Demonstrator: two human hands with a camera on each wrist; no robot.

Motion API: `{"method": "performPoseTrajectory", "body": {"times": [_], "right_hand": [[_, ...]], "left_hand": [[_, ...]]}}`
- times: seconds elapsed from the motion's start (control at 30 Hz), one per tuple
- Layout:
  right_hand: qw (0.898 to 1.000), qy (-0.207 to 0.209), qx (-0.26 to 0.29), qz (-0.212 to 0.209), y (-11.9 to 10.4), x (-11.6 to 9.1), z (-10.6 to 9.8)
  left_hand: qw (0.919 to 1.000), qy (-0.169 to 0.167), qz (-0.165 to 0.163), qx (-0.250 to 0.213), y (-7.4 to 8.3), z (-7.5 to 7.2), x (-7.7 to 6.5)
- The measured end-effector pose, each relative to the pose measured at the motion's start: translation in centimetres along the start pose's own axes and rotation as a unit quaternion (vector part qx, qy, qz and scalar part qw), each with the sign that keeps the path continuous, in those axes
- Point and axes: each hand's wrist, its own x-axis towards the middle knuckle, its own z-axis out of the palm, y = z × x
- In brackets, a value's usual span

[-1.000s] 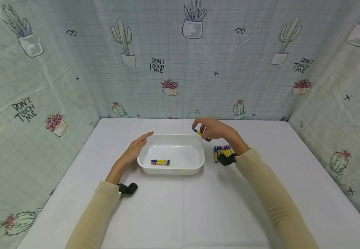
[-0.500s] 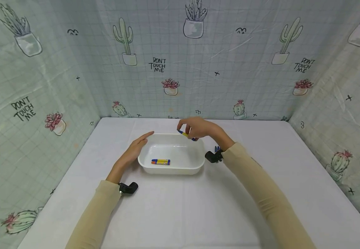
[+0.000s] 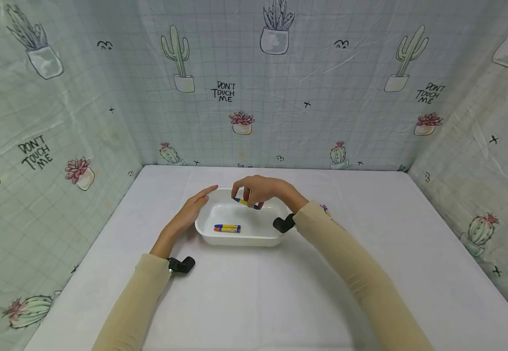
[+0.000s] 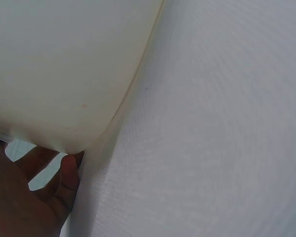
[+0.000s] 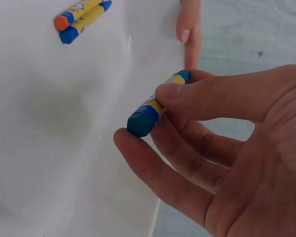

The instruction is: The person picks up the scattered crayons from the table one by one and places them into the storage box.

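Observation:
A teal crayon (image 5: 142,121) in a yellow and blue wrapper is pinched between the thumb and fingers of my right hand (image 3: 260,189), over the far part of a white tray (image 3: 236,241). The crayon lies slantwise, its flat end toward the wrist camera. Inside the tray rest an orange crayon (image 5: 64,20) and a blue crayon (image 5: 71,34), side by side. My left hand (image 3: 189,210) holds the tray's left end, thumb at the rim and fingers along the outside. In the left wrist view its fingers (image 4: 69,177) show against the tray's outer wall.
More crayons (image 3: 325,209) lie on the white table to the right of the tray, mostly hidden by the right sleeve (image 3: 346,248). A cactus-print cloth (image 3: 254,73) stands behind the table and along both sides.
My right hand has carried the crayon leftward from beyond the tray's right end and lowered it over the tray. The left hand and tray stay in place.

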Motion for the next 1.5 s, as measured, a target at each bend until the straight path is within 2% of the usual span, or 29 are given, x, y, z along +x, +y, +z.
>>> {"method": "performPoseTrajectory", "body": {"times": [0.27, 0.57, 0.73, 0.77, 1.0, 1.5], "right_hand": [[0.999, -0.041, 0.017, -0.02, -0.4, 2.6, 1.2], [0.997, -0.072, 0.03, -0.007, -0.5, 4.4, 2.4], [0.996, -0.088, 0.033, 0.005, -0.7, 5.1, 2.6], [0.995, -0.09, 0.031, 0.006, -0.8, 5.2, 2.7], [0.995, -0.101, 0.012, 0.014, -1.0, 6.2, 2.8], [0.993, -0.116, -0.019, 0.019, -1.7, 6.8, 3.0]], "left_hand": [[0.9999, -0.004, -0.009, 0.006, 0.3, -0.2, 0.0], [0.9996, -0.021, -0.015, 0.008, 3.5, -0.3, -1.2], [0.9998, -0.021, 0.002, 0.006, 4.0, -0.4, -1.6], [0.9998, -0.02, 0.004, 0.006, 4.0, -0.4, -1.6], [0.9996, -0.003, 0.025, 0.016, -0.3, -0.2, 0.5], [0.9997, 0.001, 0.021, 0.015, -0.2, -0.2, 0.6]]}}
